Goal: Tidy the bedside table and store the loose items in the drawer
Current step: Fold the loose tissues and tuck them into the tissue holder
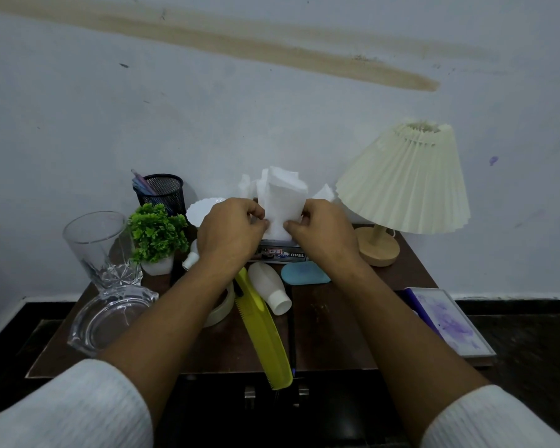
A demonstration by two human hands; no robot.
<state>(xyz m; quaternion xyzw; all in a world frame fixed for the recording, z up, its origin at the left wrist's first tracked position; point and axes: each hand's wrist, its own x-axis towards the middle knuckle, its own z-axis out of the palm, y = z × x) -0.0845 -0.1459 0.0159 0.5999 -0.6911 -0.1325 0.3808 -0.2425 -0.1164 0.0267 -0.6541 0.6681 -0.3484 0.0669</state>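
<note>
A white tissue [283, 197] sticks up from a tissue box [283, 252] at the back middle of the dark wooden bedside table [330, 331]. My left hand [228, 231] pinches the tissue's left edge and my right hand [320, 232] pinches its right edge, both just above the box. In front of the box lie a white bottle [270, 291] on its side, a blue oval case [304, 273], a yellow comb [265, 331] reaching past the front edge, and a roll of tape [220, 310] partly under my left forearm. The drawer front [272, 399] below is closed.
A tall glass [99, 247] and a glass ashtray [107, 321] stand at the left. Behind them are a small green plant [157, 234], a black mesh pen holder [162, 192] and a white dish [201, 211]. A pleated lamp [404, 182] stands at the right, a purple-and-white book [446, 321] at the right edge.
</note>
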